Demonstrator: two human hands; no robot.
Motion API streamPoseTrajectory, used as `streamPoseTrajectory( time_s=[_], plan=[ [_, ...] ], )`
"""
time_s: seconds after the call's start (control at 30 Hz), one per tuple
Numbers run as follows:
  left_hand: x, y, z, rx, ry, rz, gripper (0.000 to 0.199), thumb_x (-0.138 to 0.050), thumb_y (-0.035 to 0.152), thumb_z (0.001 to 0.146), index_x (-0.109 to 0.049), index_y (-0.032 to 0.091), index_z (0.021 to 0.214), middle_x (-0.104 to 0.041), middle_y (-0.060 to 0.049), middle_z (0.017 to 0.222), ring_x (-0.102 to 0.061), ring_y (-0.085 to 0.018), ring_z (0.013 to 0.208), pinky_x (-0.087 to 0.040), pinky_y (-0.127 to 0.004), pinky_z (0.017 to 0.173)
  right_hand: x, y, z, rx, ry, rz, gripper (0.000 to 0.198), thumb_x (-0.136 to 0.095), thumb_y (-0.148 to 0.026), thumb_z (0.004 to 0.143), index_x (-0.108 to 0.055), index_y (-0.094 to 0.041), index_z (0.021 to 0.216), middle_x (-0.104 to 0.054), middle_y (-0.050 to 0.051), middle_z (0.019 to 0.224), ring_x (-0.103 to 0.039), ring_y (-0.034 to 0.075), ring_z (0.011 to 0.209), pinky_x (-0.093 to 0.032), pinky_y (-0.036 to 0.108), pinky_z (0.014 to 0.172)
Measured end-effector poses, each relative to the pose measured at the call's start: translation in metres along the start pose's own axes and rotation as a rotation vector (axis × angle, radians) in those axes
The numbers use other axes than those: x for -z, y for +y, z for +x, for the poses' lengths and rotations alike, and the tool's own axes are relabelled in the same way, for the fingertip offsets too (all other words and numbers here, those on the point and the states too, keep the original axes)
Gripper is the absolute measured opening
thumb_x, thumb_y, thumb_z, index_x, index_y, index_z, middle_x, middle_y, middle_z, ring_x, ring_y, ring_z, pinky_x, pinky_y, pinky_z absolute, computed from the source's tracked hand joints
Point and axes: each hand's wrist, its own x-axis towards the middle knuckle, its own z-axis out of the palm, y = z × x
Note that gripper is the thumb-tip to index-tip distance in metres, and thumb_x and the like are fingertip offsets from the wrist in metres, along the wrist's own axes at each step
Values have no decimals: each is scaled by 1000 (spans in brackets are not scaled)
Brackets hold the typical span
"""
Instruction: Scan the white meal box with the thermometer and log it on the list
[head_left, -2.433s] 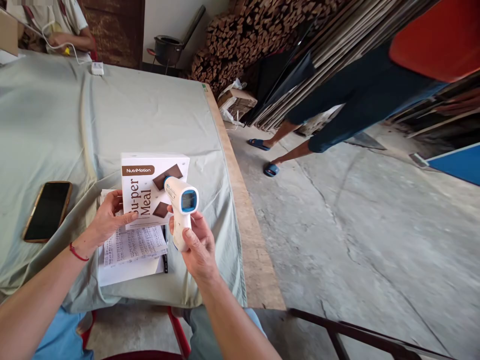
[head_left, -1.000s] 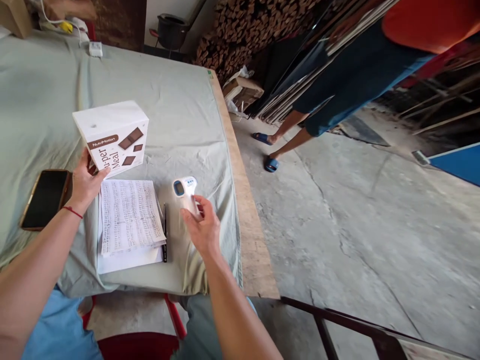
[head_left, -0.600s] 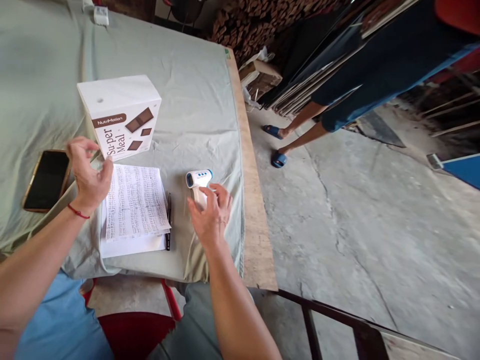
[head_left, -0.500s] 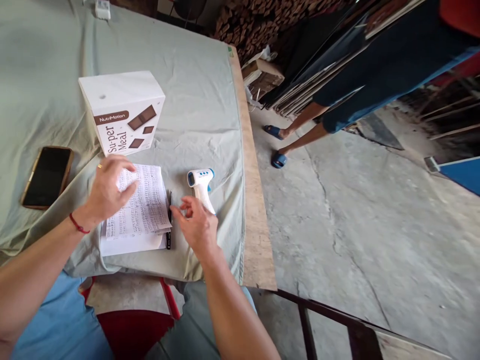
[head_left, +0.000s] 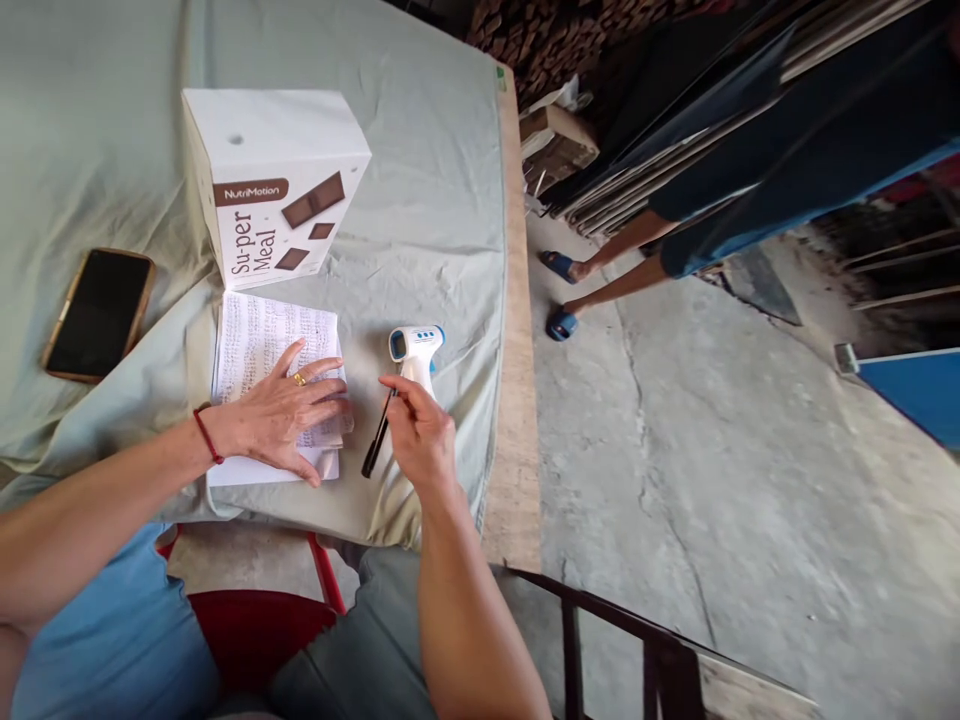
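- While the left hand (head_left: 281, 415) lies flat, fingers spread, on the handwritten white paper sheets (head_left: 259, 345), nothing is gripped.
- Right hand (head_left: 421, 440) pinches a slim black pen (head_left: 375, 445), tilted, at the sheets' three o'clock.

The left hand (head_left: 281, 415) covers the lower lines of the notebook (head_left: 259, 345), whose writing is too small to read; a bystander (head_left: 750, 190) at two o'clock is cut off above the waist.

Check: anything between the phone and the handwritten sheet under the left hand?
Head view: only rumpled grey-green cloth lies between the phone and the handwritten sheet. The left hand rests flat on that sheet.
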Motion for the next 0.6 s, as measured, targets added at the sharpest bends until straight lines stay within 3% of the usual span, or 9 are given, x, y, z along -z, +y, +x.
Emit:
streamPoseTrajectory(
  time_s=[0.13, 0.23, 0.33, 0.43, 0.6],
  plan=[
    [6, -4, -3, 3, 2, -5, 84, -70, 72, 67, -55, 19, 129, -60, -15, 133, -35, -38, 142, 0, -63, 119, -4, -7, 0, 75, 63, 355, 35, -57, -32, 84, -58, -26, 119, -60, 2, 90, -57, 14, 75, -48, 29, 64],
    [11, -5, -6, 40, -34, -97, 70, -63, 59, 81, -44, 20, 137, -54, -15, 141, -34, -35, 144, -6, -62, 118, -14, -13, -3, 120, 161, 521, 34, -65, -44, 82, -56, -27, 111, -52, -3, 76, -53, 13, 67, -46, 28, 61],
    [12, -6, -7, 71, -39, -160, 47, -53, 32, 91, -40, 21, 134, -49, -14, 146, -39, -29, 141, -13, -58, 118, -21, -18, -13, 54, 212, 559, 35, -49, -57, 91, -59, -25, 100, -47, -4, 68, -50, 13, 61, -47, 31, 61],
    [8, -5, -6, 97, 17, -135, 38, -57, 24, 83, -47, 19, 120, -46, -17, 144, -42, -29, 136, -22, -54, 116, -23, -20, -25, -34, 150, 530, 47, -34, -59, 95, -62, -22, 104, -54, 0, 72, -55, 16, 65, -49, 36, 66],
    [7, 0, -5, 181, 23, -50, 26, -64, 28, 77, -55, 19, 100, -52, -13, 122, -48, -30, 117, -36, -47, 102, -26, -16, -39, -133, 100, 515, 20, -63, -41, 82, -61, -21, 85, -57, -1, 69, -55, 13, 60, -47, 30, 60]
  ],
)
